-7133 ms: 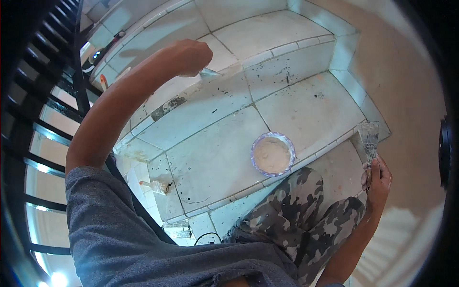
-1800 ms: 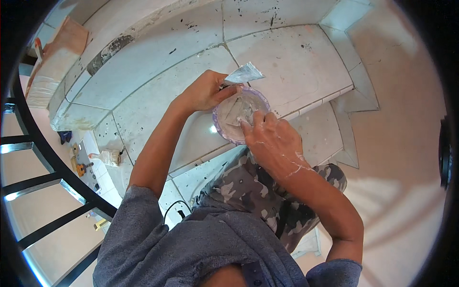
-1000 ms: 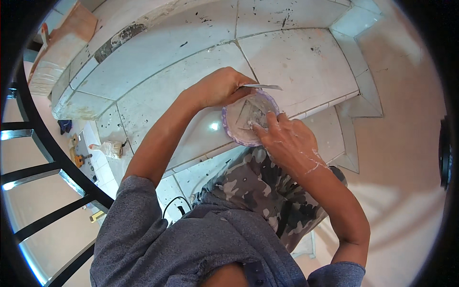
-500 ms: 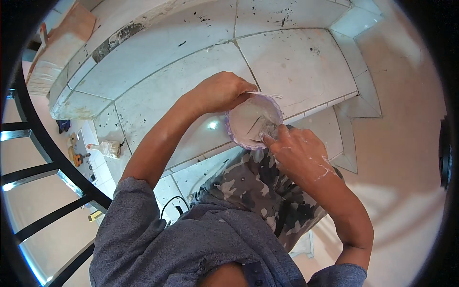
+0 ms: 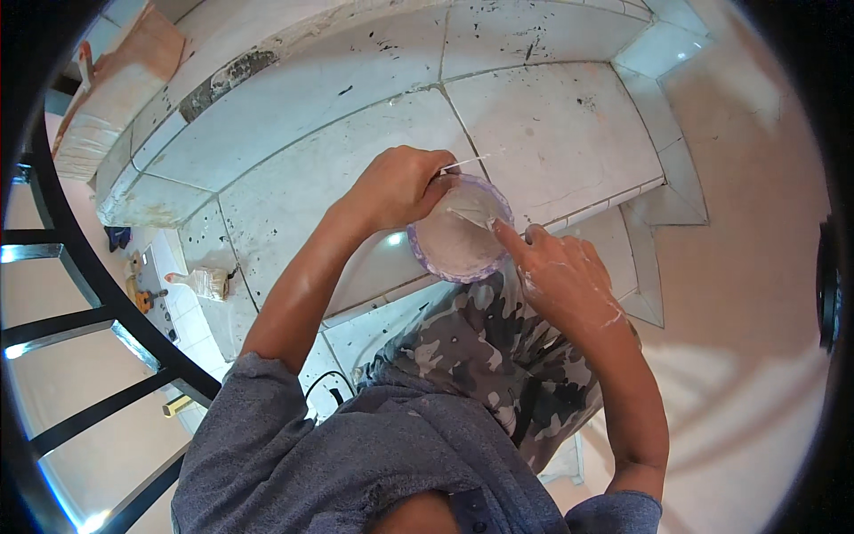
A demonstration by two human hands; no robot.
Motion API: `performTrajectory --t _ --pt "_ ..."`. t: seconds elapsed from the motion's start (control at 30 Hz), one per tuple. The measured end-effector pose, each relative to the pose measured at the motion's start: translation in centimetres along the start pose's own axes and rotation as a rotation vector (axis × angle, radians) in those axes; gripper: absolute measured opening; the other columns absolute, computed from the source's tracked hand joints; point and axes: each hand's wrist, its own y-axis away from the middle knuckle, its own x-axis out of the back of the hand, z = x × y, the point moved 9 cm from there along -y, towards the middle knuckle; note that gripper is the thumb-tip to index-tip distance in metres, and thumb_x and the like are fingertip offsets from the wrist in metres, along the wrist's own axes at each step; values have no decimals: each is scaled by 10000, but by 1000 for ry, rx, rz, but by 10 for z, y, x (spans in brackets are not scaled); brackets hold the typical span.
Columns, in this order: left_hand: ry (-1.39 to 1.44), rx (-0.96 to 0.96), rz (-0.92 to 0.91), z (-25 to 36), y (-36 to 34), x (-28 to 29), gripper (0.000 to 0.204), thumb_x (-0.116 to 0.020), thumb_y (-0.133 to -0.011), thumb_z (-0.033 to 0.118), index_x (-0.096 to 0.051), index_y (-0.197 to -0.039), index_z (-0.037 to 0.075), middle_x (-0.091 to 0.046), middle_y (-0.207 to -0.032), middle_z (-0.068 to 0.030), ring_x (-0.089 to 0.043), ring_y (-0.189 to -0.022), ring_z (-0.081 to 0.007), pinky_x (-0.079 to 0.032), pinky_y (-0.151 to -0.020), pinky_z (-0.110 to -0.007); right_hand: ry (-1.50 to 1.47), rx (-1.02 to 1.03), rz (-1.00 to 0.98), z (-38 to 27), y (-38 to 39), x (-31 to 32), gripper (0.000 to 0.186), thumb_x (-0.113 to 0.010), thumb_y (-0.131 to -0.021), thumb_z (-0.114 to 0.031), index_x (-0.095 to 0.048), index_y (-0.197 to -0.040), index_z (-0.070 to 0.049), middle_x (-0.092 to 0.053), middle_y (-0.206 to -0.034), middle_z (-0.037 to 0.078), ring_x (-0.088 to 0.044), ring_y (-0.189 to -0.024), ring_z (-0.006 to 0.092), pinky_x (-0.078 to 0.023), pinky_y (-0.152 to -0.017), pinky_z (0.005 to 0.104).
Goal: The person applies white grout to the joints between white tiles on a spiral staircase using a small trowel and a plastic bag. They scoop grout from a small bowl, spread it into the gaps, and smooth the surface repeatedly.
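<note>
A round tub (image 5: 505, 203) with a purple-patterned rim holds pale, creamy paste (image 5: 455, 249). My left hand (image 5: 407, 182) grips its far left rim, fingers closed. From that hand a thin white strip (image 5: 467, 162), seen edge-on, juts to the right; its kind I cannot make out. My right hand (image 5: 565, 271), smeared with white paste, is closed at the tub's right side. It holds a flat scraper (image 5: 471, 216) whose paste-coated blade reaches over the paste inside. The scraper's grip is hidden by my fingers.
White tiled steps (image 5: 551, 125) with dark specks curve around the tub. A paintbrush (image 5: 209, 283) lies on the tiles at left, near a black metal railing (image 5: 67, 258). A larger brush (image 5: 84, 147) stands far left. A yellow tool (image 5: 138, 289) lies beyond the railing.
The scraper blade has moved up and left within the tub and now shows paste on it. My right hand has shifted slightly right and down; the tub has shifted slightly left.
</note>
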Motion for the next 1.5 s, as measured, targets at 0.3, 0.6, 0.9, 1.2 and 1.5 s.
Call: performTrajectory --t 0.3,0.6,0.9,1.2,1.5 --pt "241 188 263 -15 24 -2 196 -681 -906 192 -682 -921 -4 -622 -652 -226 -607 -576 -403 -473 -560 -444 -119 -54 -52 -16 8 -25 486 -549 -880 -115 -546 -1362 -53 -662 -1058 200 -684 -869 375 -531 -798 494" --pt "150 132 294 8 26 3 209 -685 -899 197 -680 -900 -12 -625 -629 -216 -627 -586 -407 -489 -573 -451 -255 -90 -59 -26 27 -26 444 -524 -889 -109 -582 -1327 -61 -678 -987 206 -682 -878 408 -523 -796 524" --pt "136 99 366 14 28 9 216 -701 -893 209 -678 -909 -5 -635 -640 -202 -633 -583 -387 -492 -561 -442 -241 -270 37 6 22 -15 369 -501 -921 -107 -541 -1283 -42 -685 -968 244 -661 -870 461 -503 -800 556" --pt "98 -10 595 37 49 8 131 -726 -866 94 -686 -963 15 -694 -772 -132 -665 -610 -283 -506 -553 -370 -571 -399 157 18 26 -58 137 -479 -945 -65 -453 -1048 22 -612 -775 322 -588 -759 553 -444 -731 618" --pt "106 74 691 31 62 -2 131 -742 -864 101 -694 -951 16 -689 -752 -125 -652 -587 -271 -502 -543 -350 -737 -440 266 1 37 -78 135 -476 -957 -64 -465 -1056 27 -596 -807 343 -577 -801 557 -431 -734 614"
